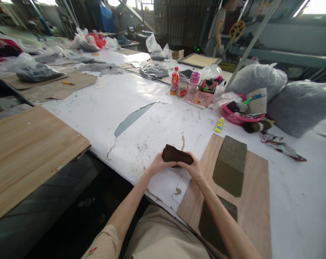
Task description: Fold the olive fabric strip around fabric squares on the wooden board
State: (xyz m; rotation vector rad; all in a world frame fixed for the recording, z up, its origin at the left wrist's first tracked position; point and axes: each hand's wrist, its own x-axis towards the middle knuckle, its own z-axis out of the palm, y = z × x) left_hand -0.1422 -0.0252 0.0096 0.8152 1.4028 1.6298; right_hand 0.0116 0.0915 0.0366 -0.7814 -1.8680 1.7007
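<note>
A dark brown stack of flat, flexible pieces [176, 155] is held up just above the white table, near its front edge. My left hand [162, 162] grips its left end and my right hand [193, 167] its right end, thumbs along the near side. What the pieces are made of I cannot tell. To the right lies a thin wooden board [256, 194]. On it rests an olive-brown stack of cut pieces [229, 169], with a second olive stack [218, 225] nearer me, partly behind my right forearm.
A yellow glue tube [219, 125] lies beyond the board. Behind it stand a pink basket [243, 117], a pink box [205, 95], a red-labelled bottle [174, 82] and large stuffed bags [300, 104]. At left, a wooden panel [36, 151] borders a dark gap. A person [216, 28] stands far back.
</note>
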